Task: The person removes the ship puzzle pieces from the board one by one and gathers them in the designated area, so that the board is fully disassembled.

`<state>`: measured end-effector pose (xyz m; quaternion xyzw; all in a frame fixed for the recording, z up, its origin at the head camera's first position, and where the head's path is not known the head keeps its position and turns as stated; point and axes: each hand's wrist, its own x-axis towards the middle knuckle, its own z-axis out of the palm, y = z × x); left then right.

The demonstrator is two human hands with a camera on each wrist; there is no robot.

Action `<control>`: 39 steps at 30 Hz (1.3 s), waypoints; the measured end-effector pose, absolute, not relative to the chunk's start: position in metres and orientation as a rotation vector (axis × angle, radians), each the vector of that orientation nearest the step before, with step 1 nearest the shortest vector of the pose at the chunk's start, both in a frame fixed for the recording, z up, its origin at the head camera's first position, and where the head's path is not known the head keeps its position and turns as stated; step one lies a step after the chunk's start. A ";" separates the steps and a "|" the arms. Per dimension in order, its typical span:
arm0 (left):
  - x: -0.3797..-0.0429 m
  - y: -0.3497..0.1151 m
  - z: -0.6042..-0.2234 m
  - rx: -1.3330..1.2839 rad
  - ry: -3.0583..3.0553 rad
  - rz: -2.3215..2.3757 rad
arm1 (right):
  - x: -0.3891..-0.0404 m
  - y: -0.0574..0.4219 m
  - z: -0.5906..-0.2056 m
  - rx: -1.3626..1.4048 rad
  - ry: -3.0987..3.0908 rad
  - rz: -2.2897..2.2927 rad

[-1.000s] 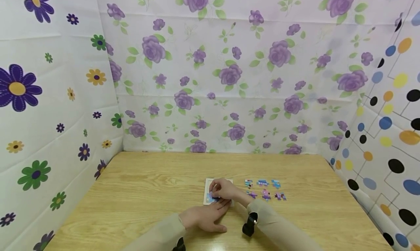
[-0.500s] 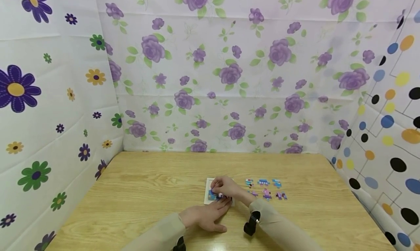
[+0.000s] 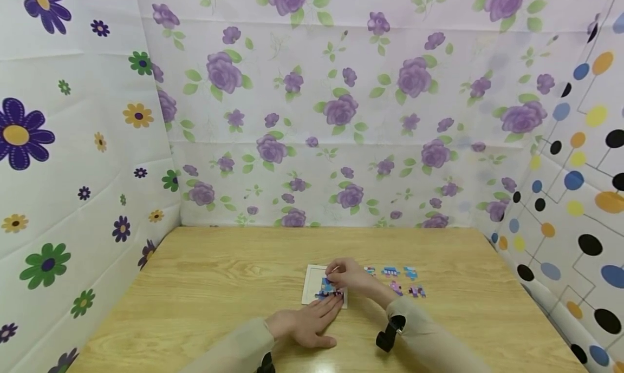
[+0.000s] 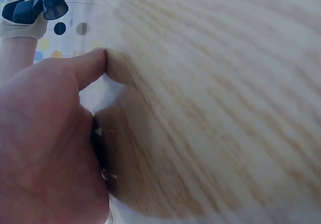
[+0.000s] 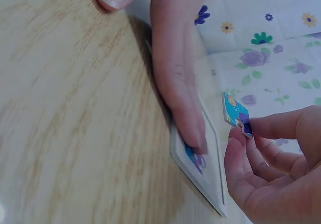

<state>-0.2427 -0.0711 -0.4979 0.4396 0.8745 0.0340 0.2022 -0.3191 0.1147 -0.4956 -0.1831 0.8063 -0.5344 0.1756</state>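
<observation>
My right hand [image 3: 347, 274] pinches a jigsaw puzzle piece [image 5: 235, 111] between thumb and fingertips, raised over the puzzle tray. The piece is turquoise with an orange spot and a purple patch. The white-rimmed puzzle tray [image 3: 308, 284] lies flat on the table; its left part shows pale and bare. Fitted puzzle pieces [image 3: 323, 295] show along its near edge, partly under my left fingers. My left hand [image 3: 312, 322] lies with fingers extended, their tips resting on the tray's near right part. Its thumb [image 4: 93, 66] is spread out to the side at the table.
Several loose puzzle pieces [image 3: 410, 273] lie in two rows right of the tray, some hidden behind my right wrist. The wooden table [image 3: 219, 270] ends at a flowered cloth backdrop [image 3: 292, 118], with patterned cloths on both sides.
My right hand has moved right across the tray with the pinched piece, uncovering the tray's left part. My left hand stays in place.
</observation>
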 end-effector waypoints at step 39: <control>-0.233 -0.064 -0.493 1.136 2.505 0.132 | -0.285 0.197 -0.496 -0.374 2.323 -1.413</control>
